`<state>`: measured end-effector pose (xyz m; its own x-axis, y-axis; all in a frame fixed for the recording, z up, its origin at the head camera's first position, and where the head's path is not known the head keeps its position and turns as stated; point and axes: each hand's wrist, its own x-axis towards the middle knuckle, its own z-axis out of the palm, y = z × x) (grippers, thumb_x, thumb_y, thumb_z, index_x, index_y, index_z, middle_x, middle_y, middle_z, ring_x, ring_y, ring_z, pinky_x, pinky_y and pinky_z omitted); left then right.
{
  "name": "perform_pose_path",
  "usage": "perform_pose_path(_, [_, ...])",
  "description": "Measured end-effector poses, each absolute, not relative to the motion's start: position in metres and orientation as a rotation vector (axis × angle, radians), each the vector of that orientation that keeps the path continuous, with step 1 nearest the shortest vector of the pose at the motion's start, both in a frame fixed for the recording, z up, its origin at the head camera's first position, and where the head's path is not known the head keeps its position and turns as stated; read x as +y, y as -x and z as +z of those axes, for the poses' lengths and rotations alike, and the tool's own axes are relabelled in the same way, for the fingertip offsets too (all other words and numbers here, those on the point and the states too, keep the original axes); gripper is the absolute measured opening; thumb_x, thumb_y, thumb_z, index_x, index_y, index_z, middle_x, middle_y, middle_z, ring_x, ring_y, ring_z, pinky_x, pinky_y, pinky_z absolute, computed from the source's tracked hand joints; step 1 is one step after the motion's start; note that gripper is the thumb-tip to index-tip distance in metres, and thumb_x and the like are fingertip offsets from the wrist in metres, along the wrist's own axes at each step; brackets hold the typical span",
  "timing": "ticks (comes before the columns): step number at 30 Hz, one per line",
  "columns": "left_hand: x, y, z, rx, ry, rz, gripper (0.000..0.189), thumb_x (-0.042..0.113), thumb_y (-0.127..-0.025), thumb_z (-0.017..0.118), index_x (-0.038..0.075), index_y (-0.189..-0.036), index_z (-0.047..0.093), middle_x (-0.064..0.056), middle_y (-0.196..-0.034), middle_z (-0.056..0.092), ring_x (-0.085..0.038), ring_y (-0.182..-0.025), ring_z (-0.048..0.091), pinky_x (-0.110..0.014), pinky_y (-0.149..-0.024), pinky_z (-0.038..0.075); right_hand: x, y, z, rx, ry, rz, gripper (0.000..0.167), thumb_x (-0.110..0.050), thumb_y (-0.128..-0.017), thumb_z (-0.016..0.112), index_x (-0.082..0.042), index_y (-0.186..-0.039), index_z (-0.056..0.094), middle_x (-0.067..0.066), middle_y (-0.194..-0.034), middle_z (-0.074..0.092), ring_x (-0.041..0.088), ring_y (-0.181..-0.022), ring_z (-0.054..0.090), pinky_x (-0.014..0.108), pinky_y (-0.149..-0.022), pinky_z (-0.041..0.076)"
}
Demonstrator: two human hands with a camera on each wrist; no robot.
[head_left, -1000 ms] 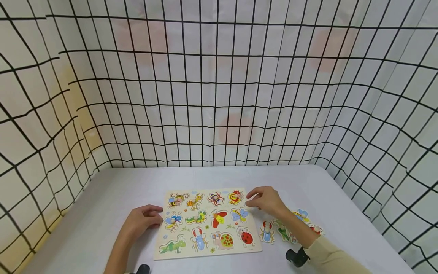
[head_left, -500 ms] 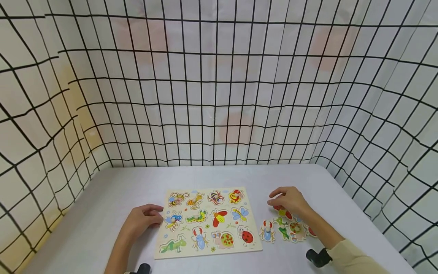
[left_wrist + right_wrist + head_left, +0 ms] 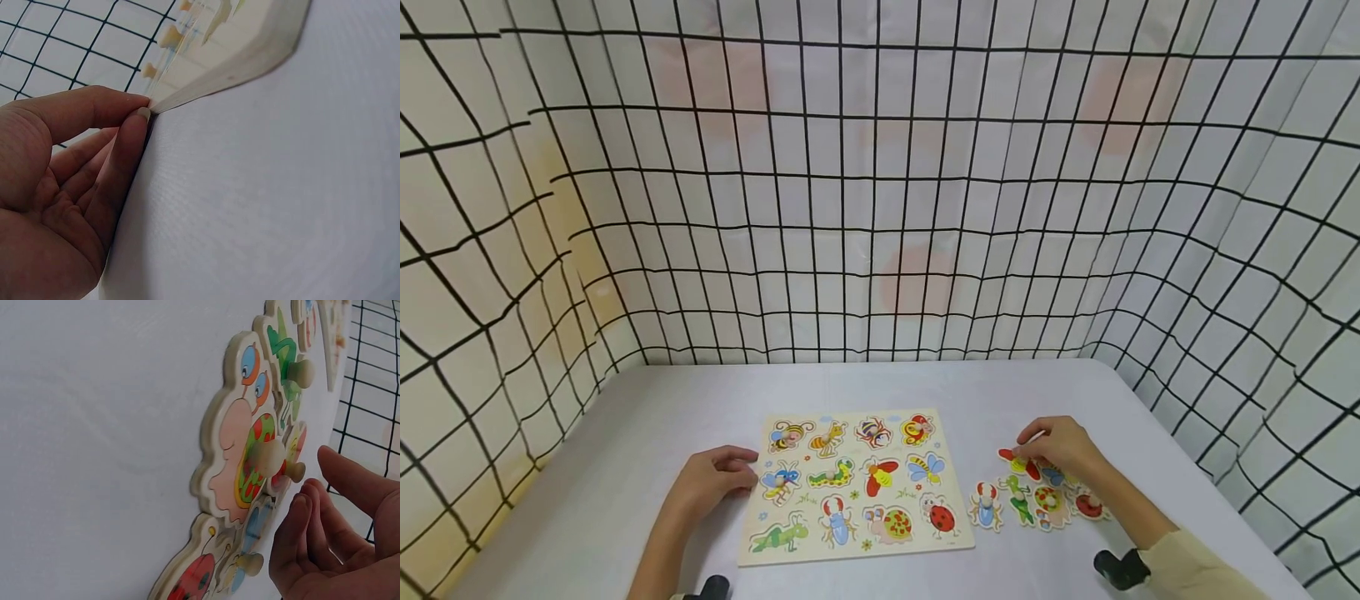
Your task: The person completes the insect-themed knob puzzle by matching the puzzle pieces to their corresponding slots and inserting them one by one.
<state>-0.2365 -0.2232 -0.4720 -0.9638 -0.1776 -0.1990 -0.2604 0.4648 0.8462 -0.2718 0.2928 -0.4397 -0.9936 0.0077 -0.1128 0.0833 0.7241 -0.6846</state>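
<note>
A wooden puzzle board (image 3: 820, 556) printed with several insects lies on the white table. My left hand (image 3: 709, 483) is at its left side; in the left wrist view, thumb and index fingertips pinch the board's edge (image 3: 250, 56). To the right of the board, my right hand (image 3: 1060, 442) reaches over loose knobbed pieces, thumb and fingers apart and holding nothing. Its fingertips are close to the knob of the red-winged firefly piece (image 3: 1018, 467). Around that lie a snail piece (image 3: 234, 431), a grasshopper piece (image 3: 284, 356), a dragonfly piece (image 3: 253, 525) and a ladybug piece (image 3: 194, 575).
A stag beetle piece (image 3: 986, 507) lies close to the board's right edge. Black netting (image 3: 880, 250) before white cloth rises at the back and both sides of the table (image 3: 587, 500). Black wrist cameras sit at both wrists.
My right hand has moved from the board's upper right corner rightward to the loose pieces, then slightly further right and down over them. My left hand has stayed at the board's left edge.
</note>
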Motion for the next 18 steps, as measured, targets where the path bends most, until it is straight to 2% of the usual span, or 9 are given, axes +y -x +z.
perform_pose_path(18, [-0.2223, 0.2357, -0.4707, 2.616, 0.396, 1.533, 0.036, 0.010, -0.084, 0.078, 0.002, -0.118, 0.070, -0.004, -0.086, 0.072, -0.017, -0.072, 0.063, -0.026, -0.070, 0.054, 0.2976, 0.2673, -0.4422, 2.804, -0.020, -1.026, 0.022, -0.024, -0.082, 0.081, -0.008, -0.095, 0.074, 0.004, -0.086, 0.069, 0.020, -0.077, 0.057, 0.033, -0.067, 0.048])
